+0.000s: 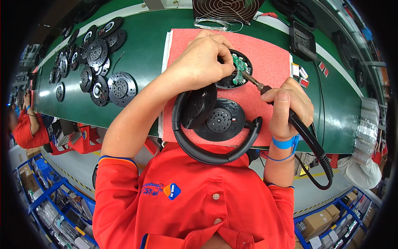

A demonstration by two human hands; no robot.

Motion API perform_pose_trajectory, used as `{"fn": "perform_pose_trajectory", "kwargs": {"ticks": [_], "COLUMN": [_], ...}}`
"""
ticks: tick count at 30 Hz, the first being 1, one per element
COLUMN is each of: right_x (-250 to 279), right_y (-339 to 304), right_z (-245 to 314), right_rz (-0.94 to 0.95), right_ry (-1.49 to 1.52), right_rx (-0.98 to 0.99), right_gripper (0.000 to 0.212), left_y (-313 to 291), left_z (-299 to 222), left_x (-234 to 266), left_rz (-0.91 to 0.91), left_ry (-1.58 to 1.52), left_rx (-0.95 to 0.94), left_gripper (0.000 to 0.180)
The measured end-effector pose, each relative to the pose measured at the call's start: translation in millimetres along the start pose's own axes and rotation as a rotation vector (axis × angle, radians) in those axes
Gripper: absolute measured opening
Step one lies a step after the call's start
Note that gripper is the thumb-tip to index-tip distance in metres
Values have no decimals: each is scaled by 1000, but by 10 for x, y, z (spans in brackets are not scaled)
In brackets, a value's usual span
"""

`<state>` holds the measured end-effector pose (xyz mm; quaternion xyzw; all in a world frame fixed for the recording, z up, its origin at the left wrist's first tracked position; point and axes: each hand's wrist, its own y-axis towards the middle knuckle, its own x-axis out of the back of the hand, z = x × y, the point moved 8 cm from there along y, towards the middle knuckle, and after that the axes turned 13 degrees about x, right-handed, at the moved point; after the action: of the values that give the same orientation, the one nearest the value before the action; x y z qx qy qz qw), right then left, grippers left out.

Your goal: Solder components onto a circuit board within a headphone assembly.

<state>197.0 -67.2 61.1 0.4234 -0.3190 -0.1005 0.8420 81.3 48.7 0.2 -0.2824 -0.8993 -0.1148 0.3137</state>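
My right hand [290, 108] is wrapped around a soldering iron [293, 118], whose tip touches or nearly touches a green circuit board [239, 64]. That board lies in a round black ear cup [232, 84] on a pink foam mat [265, 52]. At the board's left edge my left hand [206, 62] is closed in a pinch; what sits between its fingertips is too small or hidden to name. Nearer to me is a black headphone headband [202, 157] with one cup [199, 108] attached. Beside that cup a round speaker plate [222, 120] with holes lies on the mat.
Several round speaker plates [97, 53] are spread over the green table [145, 45] at left. A fan with a wire guard [226, 10] and a coil of wire [211, 25] stand at the back. At right are a black tray [302, 41] and small red-and-white boxes [304, 83].
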Motion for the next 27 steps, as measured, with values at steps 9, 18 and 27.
{"fn": "perform_pose_trajectory", "kwargs": {"ticks": [9,18,27], "right_x": [-5,49,7], "right_y": [1,-11,1], "right_z": [9,5,12], "right_rz": [-1,-27,-6], "right_ry": [6,-3,4], "right_rx": [20,-12,13], "right_gripper": [26,28,28], "left_y": [-2,2,-4], "left_z": [-20,-26,-13], "left_x": [4,-1,-3], "left_rz": [-3,8,15], "left_ry": [7,16,15], "left_rx": [-1,7,22], "left_gripper": [12,12,13]}}
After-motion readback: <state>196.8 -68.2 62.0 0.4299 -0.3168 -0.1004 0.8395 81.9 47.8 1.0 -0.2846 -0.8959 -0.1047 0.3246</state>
